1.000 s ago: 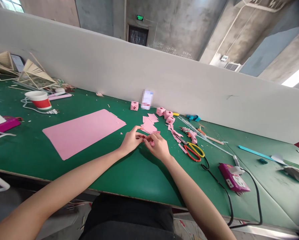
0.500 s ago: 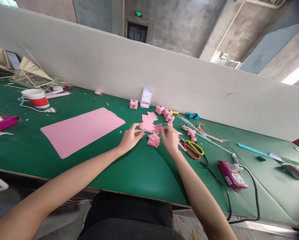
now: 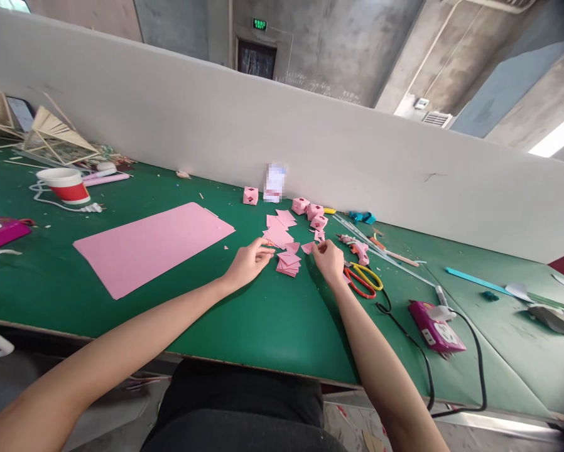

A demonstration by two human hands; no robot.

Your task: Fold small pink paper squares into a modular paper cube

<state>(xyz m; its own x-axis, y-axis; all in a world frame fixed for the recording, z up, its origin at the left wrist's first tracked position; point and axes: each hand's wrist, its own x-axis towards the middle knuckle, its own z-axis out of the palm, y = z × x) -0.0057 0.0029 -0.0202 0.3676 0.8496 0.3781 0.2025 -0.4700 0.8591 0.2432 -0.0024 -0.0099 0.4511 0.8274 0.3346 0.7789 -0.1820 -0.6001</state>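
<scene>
Piece of pink paper point(image 3: 307, 248), pinched in the right hand's point(image 3: 330, 260) fingers, now sits apart at 2 o'clock from the pink stack point(image 3: 287, 267), the hand having drawn away; the left hand point(image 3: 245, 265), at 9 o'clock, hangs loose-fingered.

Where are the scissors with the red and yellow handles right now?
In the head view, the scissors lie on the green table, just right of the person's right hand and left of the purple socket block.

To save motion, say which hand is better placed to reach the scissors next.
Probably the right hand: beside the scissors, though pinching a pink piece; the left hand is farther off.
</scene>
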